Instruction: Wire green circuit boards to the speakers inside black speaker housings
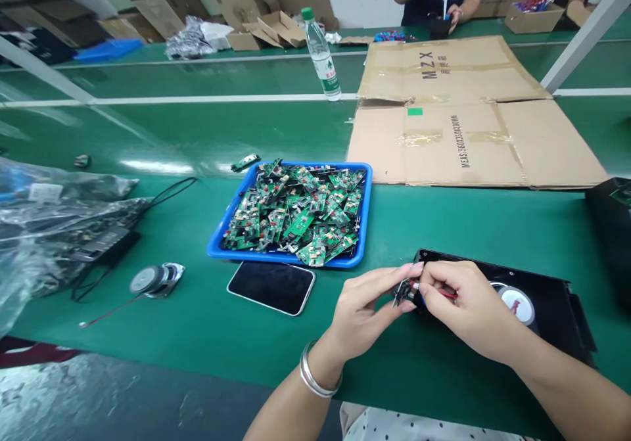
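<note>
My left hand (362,306), with a silver bracelet at the wrist, grips a small circuit board (405,291) between thumb and fingers. Against the board's right side, my right hand (461,300) pinches a small white connector (415,286) with red wire (447,294). Both hands are over the left end of a black casing (547,290), which holds a round speaker (516,305) with a white centre. The casing is partly covered by my right hand and forearm.
A blue tray (367,214) heaped with green boards stands left of centre, a phone (271,288) in front. Further left lie a loose speaker (156,279) and plastic bags (29,231). Behind are flattened cardboard (428,145), a bottle (323,60) and a person (409,7) working across the table.
</note>
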### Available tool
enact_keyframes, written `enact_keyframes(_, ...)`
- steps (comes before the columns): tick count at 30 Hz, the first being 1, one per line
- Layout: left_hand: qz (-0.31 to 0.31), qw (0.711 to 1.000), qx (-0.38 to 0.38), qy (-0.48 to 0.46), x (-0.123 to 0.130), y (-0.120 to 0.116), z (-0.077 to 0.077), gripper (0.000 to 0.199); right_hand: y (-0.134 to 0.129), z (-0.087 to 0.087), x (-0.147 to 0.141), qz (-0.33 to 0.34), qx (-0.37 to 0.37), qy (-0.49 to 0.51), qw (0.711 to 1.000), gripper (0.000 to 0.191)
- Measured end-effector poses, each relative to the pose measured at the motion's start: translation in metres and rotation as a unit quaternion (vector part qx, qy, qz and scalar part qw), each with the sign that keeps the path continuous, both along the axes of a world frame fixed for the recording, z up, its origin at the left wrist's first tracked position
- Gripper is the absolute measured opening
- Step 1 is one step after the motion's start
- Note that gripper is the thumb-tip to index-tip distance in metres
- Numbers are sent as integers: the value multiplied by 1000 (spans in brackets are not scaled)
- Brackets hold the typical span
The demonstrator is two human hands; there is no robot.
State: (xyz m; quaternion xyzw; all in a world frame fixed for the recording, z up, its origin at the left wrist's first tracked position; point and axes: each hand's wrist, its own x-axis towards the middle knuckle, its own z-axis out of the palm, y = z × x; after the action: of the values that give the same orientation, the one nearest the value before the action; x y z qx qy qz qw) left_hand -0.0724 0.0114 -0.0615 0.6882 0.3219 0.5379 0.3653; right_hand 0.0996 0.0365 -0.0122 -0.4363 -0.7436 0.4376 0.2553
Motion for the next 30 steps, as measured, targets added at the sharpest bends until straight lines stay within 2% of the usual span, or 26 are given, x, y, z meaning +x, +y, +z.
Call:
enact_keyframes(6,20,999,33,-3,1,1,-3,60,-2,-2,-1,1,16,-7,1000,20)
enact_keyframes(11,46,998,38,7,5,1,0,52,-3,-3,-1,7,-12,2,1000,22)
enact_keyframes(15,50,998,42,-16,6,2,-2,55,-2,-6,-3,6,-40,21,999,24)
enact_keyframes(18,43,999,31,-10,4,4,-5,55,-1,-4,-4,7,-22,3,1000,26)
enact_keyframes(20,33,999,13,-23,2,6,-4,52,0,4,1,36,14,-27,999,24)
enact_keyframes(22,29,998,-17,-56,-2,6,0,49,1,16,14,52,66,-57,995,17)
enact_keyframes(23,35,996,-38,-67,-4,5,4,47,1,21,24,39,96,-68,992,15)
enact_keyframes(26,65,991,-114,-38,-13,1,21,41,0,30,62,-54,159,-93,981,18)
enact_keyframes(28,53,985,-164,6,-19,-4,35,34,-3,27,88,-75,150,-124,978,17)
enact_keyframes(30,-3,975,-219,22,-20,-11,46,26,-8,18,109,-58,102,-168,979,16)
